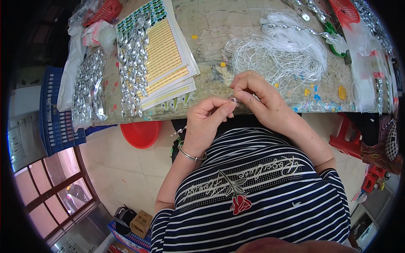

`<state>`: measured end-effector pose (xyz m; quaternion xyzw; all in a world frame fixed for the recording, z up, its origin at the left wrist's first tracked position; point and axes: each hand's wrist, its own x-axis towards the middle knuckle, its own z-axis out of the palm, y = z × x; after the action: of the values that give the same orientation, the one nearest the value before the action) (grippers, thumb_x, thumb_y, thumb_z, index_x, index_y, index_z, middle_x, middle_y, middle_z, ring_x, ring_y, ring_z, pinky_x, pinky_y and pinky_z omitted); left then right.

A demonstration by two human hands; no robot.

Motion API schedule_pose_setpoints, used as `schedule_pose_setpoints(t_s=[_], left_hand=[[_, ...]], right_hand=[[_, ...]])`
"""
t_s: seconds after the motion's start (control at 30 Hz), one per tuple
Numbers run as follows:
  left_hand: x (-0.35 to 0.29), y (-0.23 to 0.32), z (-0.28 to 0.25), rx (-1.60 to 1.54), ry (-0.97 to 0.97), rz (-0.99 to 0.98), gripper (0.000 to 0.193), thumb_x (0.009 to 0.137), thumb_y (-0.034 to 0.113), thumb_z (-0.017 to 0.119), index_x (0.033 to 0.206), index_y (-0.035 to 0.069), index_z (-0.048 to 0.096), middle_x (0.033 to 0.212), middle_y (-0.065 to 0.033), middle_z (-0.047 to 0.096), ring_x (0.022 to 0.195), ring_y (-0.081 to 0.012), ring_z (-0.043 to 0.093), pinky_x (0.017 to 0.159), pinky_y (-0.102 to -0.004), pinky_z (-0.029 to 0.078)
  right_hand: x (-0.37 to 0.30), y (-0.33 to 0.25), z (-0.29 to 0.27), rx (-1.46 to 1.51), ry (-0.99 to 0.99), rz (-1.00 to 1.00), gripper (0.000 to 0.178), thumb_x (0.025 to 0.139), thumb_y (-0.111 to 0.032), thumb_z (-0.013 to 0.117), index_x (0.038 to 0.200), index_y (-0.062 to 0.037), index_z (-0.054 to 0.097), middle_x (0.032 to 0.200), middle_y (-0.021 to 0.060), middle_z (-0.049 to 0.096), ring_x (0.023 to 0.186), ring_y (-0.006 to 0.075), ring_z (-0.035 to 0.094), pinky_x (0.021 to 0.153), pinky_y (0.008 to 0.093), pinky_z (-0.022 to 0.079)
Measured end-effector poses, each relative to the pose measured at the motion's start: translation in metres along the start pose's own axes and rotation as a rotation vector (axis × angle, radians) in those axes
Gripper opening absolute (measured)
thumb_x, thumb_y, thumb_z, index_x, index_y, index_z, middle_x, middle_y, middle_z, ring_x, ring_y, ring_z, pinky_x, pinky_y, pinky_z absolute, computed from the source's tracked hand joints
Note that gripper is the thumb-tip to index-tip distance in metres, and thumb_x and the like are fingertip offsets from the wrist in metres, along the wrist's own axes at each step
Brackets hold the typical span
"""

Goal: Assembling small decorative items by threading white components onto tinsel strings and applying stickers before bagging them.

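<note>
Both my hands meet over the near edge of the worktable. My left hand (206,120), with a metal bangle at the wrist, is closed with thumb and forefinger pinched on a tiny pale, shiny piece (233,100). Its exact kind is too small to make out. My right hand (260,98) is also closed in a pinch right beside that piece; what its fingertips hold is hidden. A thin, pale twisted strip (177,132) shows below my left hand, next to the wrist. Just beyond my right hand lies a loose tangle of white thread (278,52).
Twisted silver foil strips (89,86) lie at the table's left, others over printed sheets (166,55). Red baskets (107,12) stand at the back corners. A green-handled tool (337,49) lies right. Below are a red basin (141,134), a red stool (346,137) and a blue rack (57,114).
</note>
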<state>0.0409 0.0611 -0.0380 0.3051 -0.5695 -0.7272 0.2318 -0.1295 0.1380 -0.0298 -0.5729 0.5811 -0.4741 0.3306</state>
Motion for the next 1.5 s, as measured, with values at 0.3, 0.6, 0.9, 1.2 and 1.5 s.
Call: schedule_pose_setpoints(t_s=[0.3, 0.6, 0.9, 1.2, 1.5], left_hand=[[0.0, 0.0, -0.001, -0.089, -0.005, -0.058, 0.007, 0.087, 0.008, 0.065, 0.089, 0.002, 0.067, 0.076, -0.0006, 0.063, 0.067, -0.0043, 0.054, 0.061, -0.0175, 0.042], [-0.001, -0.003, 0.0, -0.07, 0.064, 0.01, 0.006, 0.086, 0.003, 0.064, 0.091, -0.001, 0.066, 0.082, -0.0018, 0.064, 0.074, -0.0055, 0.057, 0.068, -0.0189, 0.046], [-0.001, -0.007, 0.002, 0.115, 0.054, 0.079, 0.007, 0.087, 0.004, 0.063, 0.091, 0.0, 0.065, 0.082, -0.0025, 0.063, 0.074, -0.0074, 0.059, 0.068, -0.0207, 0.047], [0.0, -0.006, 0.004, 0.437, 0.076, 0.247, 0.007, 0.086, 0.003, 0.062, 0.09, -0.001, 0.065, 0.082, -0.0066, 0.064, 0.073, -0.0105, 0.061, 0.067, -0.0212, 0.048], [-0.001, -0.006, 0.002, -0.032, 0.102, -0.086, 0.009, 0.087, 0.008, 0.063, 0.092, 0.001, 0.066, 0.078, -0.0018, 0.064, 0.07, -0.005, 0.058, 0.061, -0.0194, 0.046]], right_hand=[[0.006, 0.004, 0.003, 0.129, -0.043, 0.027, 0.009, 0.091, -0.008, 0.055, 0.098, -0.0034, 0.058, 0.101, 0.0076, 0.053, 0.097, 0.0185, 0.052, 0.086, 0.0287, 0.042], [-0.006, -0.013, -0.003, -0.099, 0.067, -0.072, 0.011, 0.087, -0.006, 0.061, 0.096, -0.0025, 0.064, 0.092, 0.0072, 0.056, 0.086, 0.017, 0.054, 0.073, 0.0263, 0.044], [-0.007, -0.011, -0.001, -0.304, 0.117, -0.15, 0.013, 0.078, -0.004, 0.069, 0.09, -0.0023, 0.066, 0.084, 0.0082, 0.057, 0.075, 0.021, 0.058, 0.062, 0.0295, 0.045], [-0.002, -0.007, 0.003, -0.489, 0.134, -0.246, 0.016, 0.067, -0.004, 0.072, 0.081, -0.0047, 0.064, 0.079, 0.0076, 0.056, 0.069, 0.0254, 0.058, 0.058, 0.0354, 0.045], [-0.003, -0.005, 0.012, -0.192, 0.199, -0.092, 0.012, 0.072, -0.002, 0.07, 0.079, -0.0032, 0.06, 0.081, 0.0059, 0.054, 0.067, 0.015, 0.054, 0.06, 0.0265, 0.044]])
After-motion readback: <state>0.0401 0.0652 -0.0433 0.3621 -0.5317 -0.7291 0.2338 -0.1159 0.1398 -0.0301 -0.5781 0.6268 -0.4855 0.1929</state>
